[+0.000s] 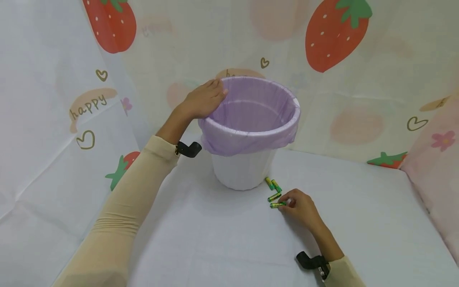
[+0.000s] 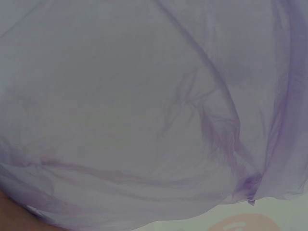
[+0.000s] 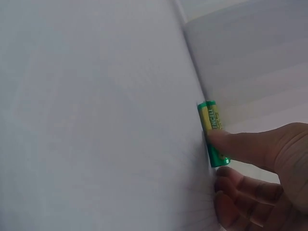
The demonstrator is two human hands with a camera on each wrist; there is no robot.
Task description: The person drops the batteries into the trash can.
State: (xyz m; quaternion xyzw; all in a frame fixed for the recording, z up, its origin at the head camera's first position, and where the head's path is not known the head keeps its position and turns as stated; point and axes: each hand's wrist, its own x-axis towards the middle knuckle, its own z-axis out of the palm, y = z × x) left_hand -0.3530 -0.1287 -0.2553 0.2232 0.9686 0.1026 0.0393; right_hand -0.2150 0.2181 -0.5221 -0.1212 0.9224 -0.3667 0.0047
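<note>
A white trash can point(image 1: 244, 169) stands upright, its rim covered by a purple plastic liner point(image 1: 247, 139). My left hand point(image 1: 206, 97) grips the left side of the lined rim; part of its fingers is hidden. Outer folds of the liner point(image 2: 202, 115) fill the left wrist view. To the right of the can's base, my right hand point(image 1: 299, 209) pinches a green and yellow battery point(image 1: 277, 205) between thumb and fingertips, low over the table. Several similar batteries point(image 1: 274, 196) lie between that hand and the can. In the right wrist view, the thumb point(image 3: 245, 147) overlaps the batteries point(image 3: 211, 115).
White cloth covers the table point(image 1: 215, 239). Behind it hangs a curtain point(image 1: 358, 99) printed with strawberries and hearts, and more cloth rises at the left and right sides. A black wrist camera point(image 1: 312, 261) sits on the right wrist, another point(image 1: 190, 149) on the left.
</note>
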